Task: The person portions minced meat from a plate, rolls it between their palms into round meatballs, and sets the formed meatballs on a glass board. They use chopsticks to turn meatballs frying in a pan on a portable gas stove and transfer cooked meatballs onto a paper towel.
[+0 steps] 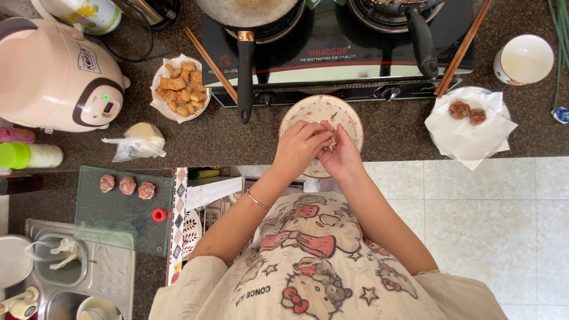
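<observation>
Dark speckled stone counter (391, 133) runs along a glass-topped stove (332, 53) with a white label strip near its front edge. Over a patterned bowl (323, 112) at the counter's edge, the person's left hand (299, 148) and right hand (341, 155) curl together around a lump of pink minced meat (332, 142). Three raw meatballs (127, 185) sit on a glass board to the left, two browned ones (467, 112) on white paper to the right. A pink rice cooker (53, 74) carries a small oval label.
</observation>
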The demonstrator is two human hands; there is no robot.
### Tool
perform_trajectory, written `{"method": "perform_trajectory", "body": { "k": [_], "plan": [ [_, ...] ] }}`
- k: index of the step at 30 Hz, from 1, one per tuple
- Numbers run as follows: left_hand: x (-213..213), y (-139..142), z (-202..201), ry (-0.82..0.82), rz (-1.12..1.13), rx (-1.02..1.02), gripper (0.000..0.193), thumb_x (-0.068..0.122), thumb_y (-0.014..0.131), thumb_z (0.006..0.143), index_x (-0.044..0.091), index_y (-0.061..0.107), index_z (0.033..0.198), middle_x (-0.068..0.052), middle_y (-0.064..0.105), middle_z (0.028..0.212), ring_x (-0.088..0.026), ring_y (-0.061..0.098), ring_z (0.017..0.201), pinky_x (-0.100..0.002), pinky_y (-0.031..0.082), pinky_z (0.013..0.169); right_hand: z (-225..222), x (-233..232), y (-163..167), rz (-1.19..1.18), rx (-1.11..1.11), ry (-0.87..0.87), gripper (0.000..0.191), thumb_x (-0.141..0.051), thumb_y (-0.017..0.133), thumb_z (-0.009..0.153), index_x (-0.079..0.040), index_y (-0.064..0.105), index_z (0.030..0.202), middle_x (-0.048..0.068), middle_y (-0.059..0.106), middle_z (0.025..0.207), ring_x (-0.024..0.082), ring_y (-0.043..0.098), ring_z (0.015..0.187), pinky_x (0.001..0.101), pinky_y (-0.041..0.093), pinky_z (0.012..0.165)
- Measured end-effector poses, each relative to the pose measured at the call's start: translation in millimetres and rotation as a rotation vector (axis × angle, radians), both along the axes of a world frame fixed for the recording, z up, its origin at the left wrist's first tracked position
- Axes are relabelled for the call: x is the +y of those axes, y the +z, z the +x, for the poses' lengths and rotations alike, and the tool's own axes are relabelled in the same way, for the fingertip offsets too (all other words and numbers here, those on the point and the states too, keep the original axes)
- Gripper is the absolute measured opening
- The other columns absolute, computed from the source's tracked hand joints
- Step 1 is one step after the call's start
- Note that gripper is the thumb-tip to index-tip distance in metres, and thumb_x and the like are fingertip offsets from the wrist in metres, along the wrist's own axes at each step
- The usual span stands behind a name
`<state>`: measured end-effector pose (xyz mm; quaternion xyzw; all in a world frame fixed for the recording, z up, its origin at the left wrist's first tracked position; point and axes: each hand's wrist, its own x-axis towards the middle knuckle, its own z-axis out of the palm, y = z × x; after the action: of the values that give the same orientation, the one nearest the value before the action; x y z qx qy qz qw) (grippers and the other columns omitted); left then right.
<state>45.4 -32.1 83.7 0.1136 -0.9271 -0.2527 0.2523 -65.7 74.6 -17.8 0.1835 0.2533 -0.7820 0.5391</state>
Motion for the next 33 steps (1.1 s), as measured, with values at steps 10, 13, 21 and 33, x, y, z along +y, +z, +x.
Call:
{"method": "perform_trajectory", "body": {
  "k": [10,13,21,33],
  "plan": [
    [8,-2,2,-0.017,0.189,0.166,0.033,0.011,0.081,0.085,0.005,0.074,0.117,-0.007,0.071,0.123,-0.026,0.071,0.117,-0.037,0.059,0.099,10,-14,42,-0.116,0.012,0.041,0.050,-0.036,0.027,0.111,0.002,0.054,0.130,0.018,0.061,0.134,0.034,0.058,0.130,0.0457,0.048,0.113],
    [8,-11,5,0.000,0.204,0.160,0.025,0.009,0.079,0.088,0.007,0.075,0.114,-0.007,0.076,0.117,-0.023,0.074,0.107,-0.034,0.060,0.093,11,-16,51,-0.096,-0.028,0.043,0.051,-0.035,0.026,0.112,0.003,0.056,0.130,0.020,0.060,0.136,0.034,0.056,0.133,0.0452,0.045,0.116],
    [-6,-5,26,-0.075,0.184,0.150,0.043,0.007,0.077,0.088,0.004,0.067,0.130,-0.012,0.066,0.138,-0.029,0.063,0.131,-0.044,0.049,0.114,14,-27,71,-0.032,-0.009,0.113,0.046,-0.031,0.035,0.113,0.004,0.055,0.134,0.019,0.060,0.139,0.032,0.056,0.133,0.0438,0.045,0.117],
    [-24,7,150,0.304,0.232,0.192,0.058,0.008,0.066,0.097,0.000,0.047,0.151,-0.021,0.040,0.162,-0.038,0.034,0.155,-0.055,0.024,0.129,139,-114,82,-0.135,0.258,0.329,0.041,-0.020,0.043,0.108,-0.004,0.051,0.145,0.016,0.053,0.152,0.028,0.050,0.143,0.0429,0.041,0.121]
  ]
}}
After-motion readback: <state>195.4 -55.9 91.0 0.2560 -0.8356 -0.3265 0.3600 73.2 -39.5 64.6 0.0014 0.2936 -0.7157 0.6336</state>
